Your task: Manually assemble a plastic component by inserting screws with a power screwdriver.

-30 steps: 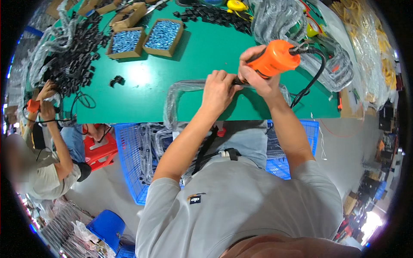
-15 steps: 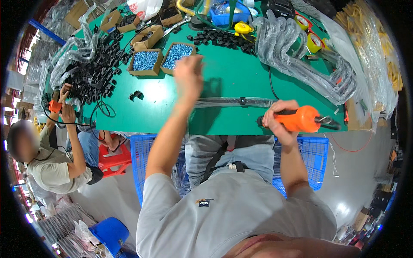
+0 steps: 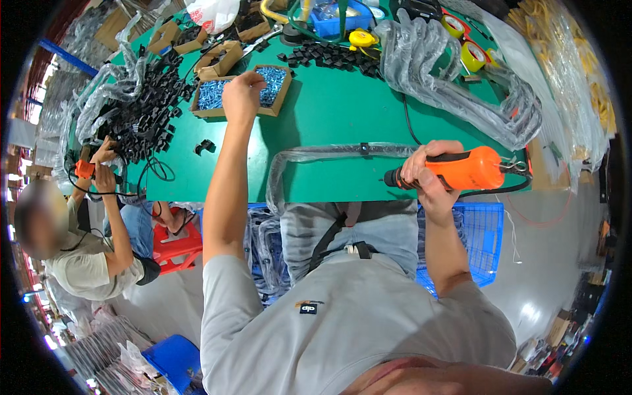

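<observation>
Risk nearest the body sits at lower right of centre: the right hand is wrapped tight around an orange electric screwdriver, bit pointing toward frame centre and held off the near edge of the green desk. Its black cord trails right, past the blue crate below. In my judgement a snag on that crate could jerk the tool off line.

Just left of the bit, a long frame part in clear plastic wrap lies along the near desk edge, a small black clip on it. Neither hand holds it. It could slide or tip off the edge if the tool presses it unsteadied, and loose wrap may catch in the bit.

Farther up, at upper centre-left, the left hand is stretched out over a cardboard tray of blue screws, fingers curled down into it; whether a screw is pinched I cannot tell. The long reach leaves attention split from the tool, and a nudge at the tray wall could spill screws.

Beyond, a pile of black plastic parts spreads at upper left, and wrapped frames lie at upper right.

At far left a co-worker works with a second orange tool, well apart.
</observation>
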### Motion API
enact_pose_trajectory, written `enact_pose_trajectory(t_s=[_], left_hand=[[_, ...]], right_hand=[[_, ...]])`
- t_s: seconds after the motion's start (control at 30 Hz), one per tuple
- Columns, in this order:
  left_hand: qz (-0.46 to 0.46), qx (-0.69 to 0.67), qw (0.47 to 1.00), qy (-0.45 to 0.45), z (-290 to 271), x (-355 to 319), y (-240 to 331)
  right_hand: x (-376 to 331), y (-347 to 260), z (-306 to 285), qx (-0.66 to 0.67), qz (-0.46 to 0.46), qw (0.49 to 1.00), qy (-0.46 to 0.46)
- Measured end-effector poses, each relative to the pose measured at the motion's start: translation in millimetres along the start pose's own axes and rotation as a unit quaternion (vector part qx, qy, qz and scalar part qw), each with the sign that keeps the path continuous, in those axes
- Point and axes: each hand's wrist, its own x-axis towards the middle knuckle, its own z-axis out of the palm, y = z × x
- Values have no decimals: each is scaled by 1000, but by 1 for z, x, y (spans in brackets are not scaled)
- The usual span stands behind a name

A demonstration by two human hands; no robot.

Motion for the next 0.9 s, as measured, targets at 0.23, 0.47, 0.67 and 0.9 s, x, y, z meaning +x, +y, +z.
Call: enact_pose_trajectory(t_s=[0.23, 0.47, 0.67, 0.9], left_hand=[[87, -236, 962, -110, -19, -127, 127], [157, -275, 943, -105, -18, -162, 158], [197, -246, 942, -119, -17, -165, 157], [243, -226, 922, -200, -15, -161, 153]], right_hand=[[29, -17, 13, 153, -129, 980, 6], [38, -24, 17, 152, -146, 977, -25], [36, -24, 15, 129, -151, 980, -19], [37, -18, 12, 104, -109, 987, -64]])
